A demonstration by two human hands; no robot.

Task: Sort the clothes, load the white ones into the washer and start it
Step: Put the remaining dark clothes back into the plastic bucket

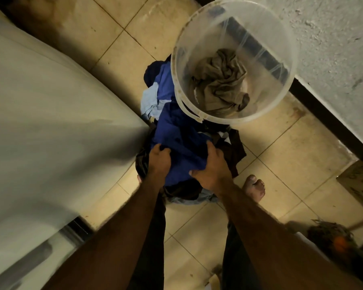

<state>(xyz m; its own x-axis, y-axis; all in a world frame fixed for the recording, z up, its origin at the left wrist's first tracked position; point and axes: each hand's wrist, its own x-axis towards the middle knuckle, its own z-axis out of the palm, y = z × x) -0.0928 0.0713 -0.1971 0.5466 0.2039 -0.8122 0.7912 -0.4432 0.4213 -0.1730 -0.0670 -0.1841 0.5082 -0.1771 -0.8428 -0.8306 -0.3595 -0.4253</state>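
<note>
hands (187,164) gripping blue garment (180,132) | long axis toward bucket (285,38)

Pile of clothes (182,139) on tiled floor (281,147), centre. Bucket (285,49) just behind pile, touching it, one crumpled garment (220,82) inside. Washer (40,122) left of pile, right up against it. Wall (340,49) right of bucket. Both hands on the near side of pile: left hand (158,162), right hand (213,169). Bare foot (254,188) right of pile, on floor.
</note>
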